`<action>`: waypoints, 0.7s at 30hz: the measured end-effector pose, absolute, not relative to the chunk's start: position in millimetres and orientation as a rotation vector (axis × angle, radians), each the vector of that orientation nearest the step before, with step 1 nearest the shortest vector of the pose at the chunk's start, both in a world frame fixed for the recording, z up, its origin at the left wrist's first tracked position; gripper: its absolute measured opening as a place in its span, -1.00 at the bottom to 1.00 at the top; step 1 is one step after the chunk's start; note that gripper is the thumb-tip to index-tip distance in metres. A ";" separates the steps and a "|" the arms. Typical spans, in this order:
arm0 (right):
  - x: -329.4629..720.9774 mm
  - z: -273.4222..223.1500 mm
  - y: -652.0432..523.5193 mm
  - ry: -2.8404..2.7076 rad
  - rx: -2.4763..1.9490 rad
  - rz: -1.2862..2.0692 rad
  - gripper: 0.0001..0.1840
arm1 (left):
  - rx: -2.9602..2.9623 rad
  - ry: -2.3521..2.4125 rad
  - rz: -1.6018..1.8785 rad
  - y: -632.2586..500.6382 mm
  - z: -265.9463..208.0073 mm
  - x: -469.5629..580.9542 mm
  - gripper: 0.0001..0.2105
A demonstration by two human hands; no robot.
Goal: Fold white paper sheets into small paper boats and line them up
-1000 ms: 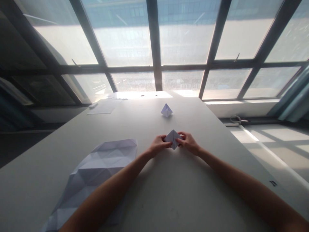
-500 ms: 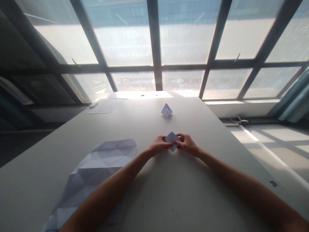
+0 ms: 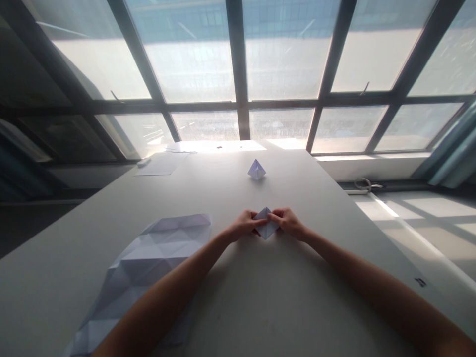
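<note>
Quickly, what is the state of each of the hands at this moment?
Left hand: closed, holding the folded paper by its left side.
Right hand: closed, holding the folded paper by its right side.

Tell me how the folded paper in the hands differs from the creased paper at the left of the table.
The folded paper is a small, compact diamond; the creased paper spreads much larger. The left hand and right hand hold the folded paper, while the creased paper lies on the table. Both are pale and show crease lines.
</note>
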State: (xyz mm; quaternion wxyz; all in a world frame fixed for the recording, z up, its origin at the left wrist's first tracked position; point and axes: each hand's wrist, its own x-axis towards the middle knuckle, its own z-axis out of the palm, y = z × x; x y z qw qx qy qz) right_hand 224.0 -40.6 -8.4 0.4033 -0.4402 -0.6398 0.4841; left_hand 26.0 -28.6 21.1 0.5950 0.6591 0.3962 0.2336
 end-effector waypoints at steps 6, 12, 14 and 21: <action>223.2 -6.6 -43.1 -1.605 -1.113 1.169 -0.58 | 1.654 0.901 0.422 -29.5 16.8 25.9 -0.54; 222.3 -9.1 -42.1 -1.545 -1.149 1.124 -0.49 | 1.659 0.922 0.447 -32.9 20.3 26.9 -0.55; 222.7 -8.2 -41.9 -1.566 -1.135 1.123 -0.51 | 1.618 0.954 0.481 -34.1 21.4 27.5 -0.53; 224.7 -6.0 -41.4 -1.667 -1.110 1.122 -0.54 | 1.701 0.990 0.572 -32.1 16.1 30.1 -0.41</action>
